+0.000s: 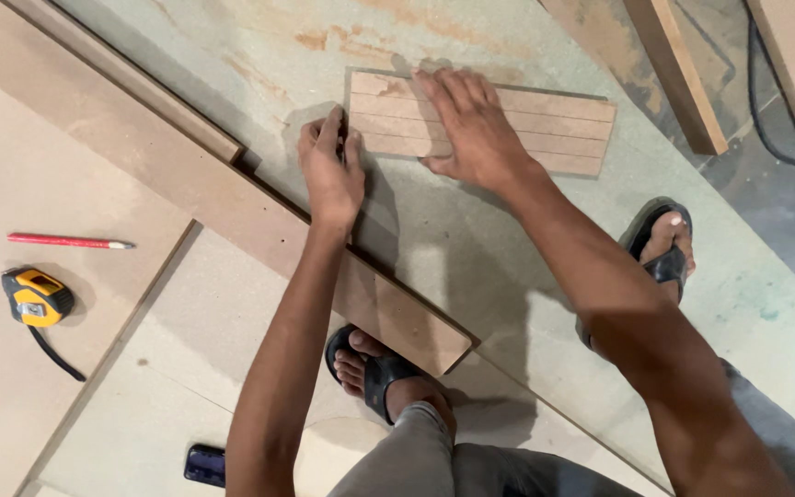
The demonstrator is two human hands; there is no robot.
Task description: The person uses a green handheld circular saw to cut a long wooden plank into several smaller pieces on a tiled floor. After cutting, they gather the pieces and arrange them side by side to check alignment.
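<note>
Several narrow wooden strips (545,124) lie side by side on a large board (471,230), forming a flat rectangle. My right hand (473,129) rests flat on top of them, fingers spread, pressing down. My left hand (328,170) is at the strips' left end, fingers bunched and touching the end edge. Neither hand grips anything.
A long brown board (232,207) runs diagonally under my left arm. A red pencil (68,242) and a yellow tape measure (37,296) lie at left. A dark phone (204,464) sits near the bottom. My sandalled feet (370,364) stand on the boards. A wooden beam (678,74) lies top right.
</note>
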